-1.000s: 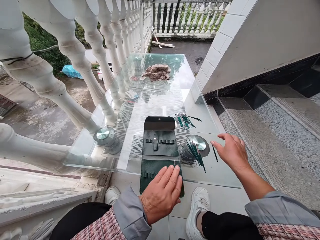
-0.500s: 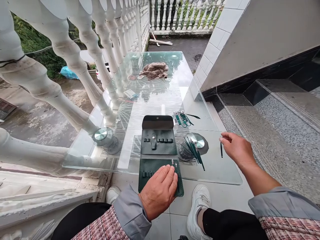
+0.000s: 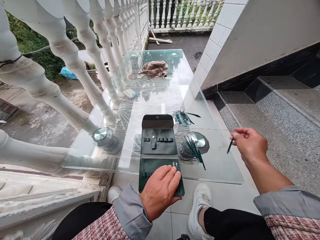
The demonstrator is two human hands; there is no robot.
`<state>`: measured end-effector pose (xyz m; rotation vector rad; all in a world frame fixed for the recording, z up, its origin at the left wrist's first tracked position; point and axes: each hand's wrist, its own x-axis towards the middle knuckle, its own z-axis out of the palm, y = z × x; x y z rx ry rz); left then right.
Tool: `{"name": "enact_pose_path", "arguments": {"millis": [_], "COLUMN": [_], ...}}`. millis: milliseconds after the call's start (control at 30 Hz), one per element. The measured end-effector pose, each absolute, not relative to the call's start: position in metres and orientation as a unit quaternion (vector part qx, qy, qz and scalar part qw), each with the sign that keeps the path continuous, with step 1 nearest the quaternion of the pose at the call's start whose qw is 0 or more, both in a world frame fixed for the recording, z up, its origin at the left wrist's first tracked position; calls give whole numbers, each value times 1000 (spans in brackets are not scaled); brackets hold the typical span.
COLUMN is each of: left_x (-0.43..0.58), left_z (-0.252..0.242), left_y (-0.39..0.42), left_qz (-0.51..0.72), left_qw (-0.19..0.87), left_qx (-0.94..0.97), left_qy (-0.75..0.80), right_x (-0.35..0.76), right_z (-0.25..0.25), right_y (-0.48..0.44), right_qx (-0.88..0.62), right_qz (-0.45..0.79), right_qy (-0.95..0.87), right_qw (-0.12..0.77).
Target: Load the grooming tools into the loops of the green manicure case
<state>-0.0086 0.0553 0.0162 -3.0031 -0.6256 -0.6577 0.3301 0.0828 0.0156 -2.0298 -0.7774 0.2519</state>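
Note:
A dark green manicure case [image 3: 158, 145] lies unfolded on the glass table, its lower panel reaching past the near edge. My left hand [image 3: 161, 186] grips that panel, fingers stretched over its face and thumb at the near edge. Two slim metal tool tips [image 3: 175, 164] show above my fingertips; the rest of them is covered. Out past the table's right side, my right hand [image 3: 250, 143] pinches a thin dark green tool [image 3: 230, 146], whose upper end is hidden in the fingers. Several similar green tools [image 3: 196, 150] lie in a bunch right of the case.
Green nail clippers and scissors [image 3: 183, 117] lie beyond the bunch. A brown cloth [image 3: 155, 69] and a small printed card [image 3: 130, 93] are farther back on the glass table [image 3: 217, 166]. White balusters [image 3: 72, 56] line the left; stone steps [image 3: 272, 110] rise at right.
My right hand has moved right, away from the table, and the thin tool in it has tilted. My left hand has shifted slightly, and its thumb now shows at the case's edge.

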Motion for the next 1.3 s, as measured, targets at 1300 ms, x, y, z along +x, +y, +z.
{"name": "enact_pose_path", "arguments": {"millis": [1300], "left_x": [-19], "left_z": [23], "left_y": [45], "left_qz": [-272], "left_qw": [122], "left_qx": [-953], "left_qy": [-59], "right_x": [141], "right_z": [39], "right_y": [83], "right_qx": [-653], "right_qz": [242], "right_qy": [-584], "right_qw": [417]}}
